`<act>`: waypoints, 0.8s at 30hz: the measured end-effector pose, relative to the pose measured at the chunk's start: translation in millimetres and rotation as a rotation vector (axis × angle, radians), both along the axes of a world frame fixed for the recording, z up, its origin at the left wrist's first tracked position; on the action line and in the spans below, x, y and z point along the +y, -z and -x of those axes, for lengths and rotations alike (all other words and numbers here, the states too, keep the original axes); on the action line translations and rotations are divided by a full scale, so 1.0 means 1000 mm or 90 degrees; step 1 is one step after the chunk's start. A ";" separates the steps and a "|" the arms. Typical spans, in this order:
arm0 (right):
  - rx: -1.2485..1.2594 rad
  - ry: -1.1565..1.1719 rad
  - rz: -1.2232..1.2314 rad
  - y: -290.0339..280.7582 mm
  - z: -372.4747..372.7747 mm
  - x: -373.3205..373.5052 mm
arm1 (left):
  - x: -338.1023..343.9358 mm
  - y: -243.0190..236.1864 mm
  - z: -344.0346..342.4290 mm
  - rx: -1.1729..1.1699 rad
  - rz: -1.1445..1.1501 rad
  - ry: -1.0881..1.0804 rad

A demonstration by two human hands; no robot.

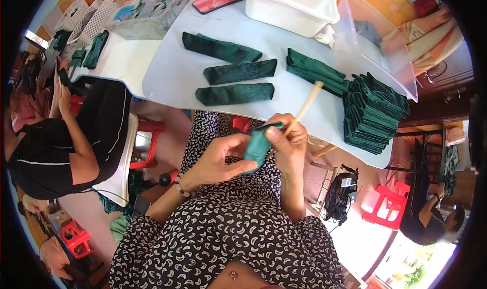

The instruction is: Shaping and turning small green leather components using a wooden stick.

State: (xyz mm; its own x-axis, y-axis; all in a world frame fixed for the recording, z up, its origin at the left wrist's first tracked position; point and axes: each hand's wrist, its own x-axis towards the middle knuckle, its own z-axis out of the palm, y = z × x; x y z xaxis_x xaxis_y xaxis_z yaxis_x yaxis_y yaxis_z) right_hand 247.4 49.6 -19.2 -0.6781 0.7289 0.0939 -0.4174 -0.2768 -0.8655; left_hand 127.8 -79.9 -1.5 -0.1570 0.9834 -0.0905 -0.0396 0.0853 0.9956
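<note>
A small dark green fabric piece (257, 151) is held up in front of my lap, just off the table's near edge. My left hand (218, 159) grips its lower end, thumb across the front. My right hand (290, 147) pinches the upper end, and a thin pale wooden stick (308, 102) slants up out of the same hand. The stick's lower end is hidden by the fingers. Nearest on the table lie three flat green velvet strips (235, 94), one behind another. Further right are some folded green strips (315, 72) beside a tall stack of green velvet pieces (373, 114).
The pale table (170, 68) carries a red phone (218, 0), a white plastic tub (290, 10) and a clear bin (375, 50) at the back. A co-worker in black (66, 152) sits at left. Red stools (388, 205) and a black bag (341, 193) stand on the floor.
</note>
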 end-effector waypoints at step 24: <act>-0.560 0.063 -0.506 -0.025 -0.072 0.049 | 0.081 -0.014 0.037 -0.023 -0.088 -0.247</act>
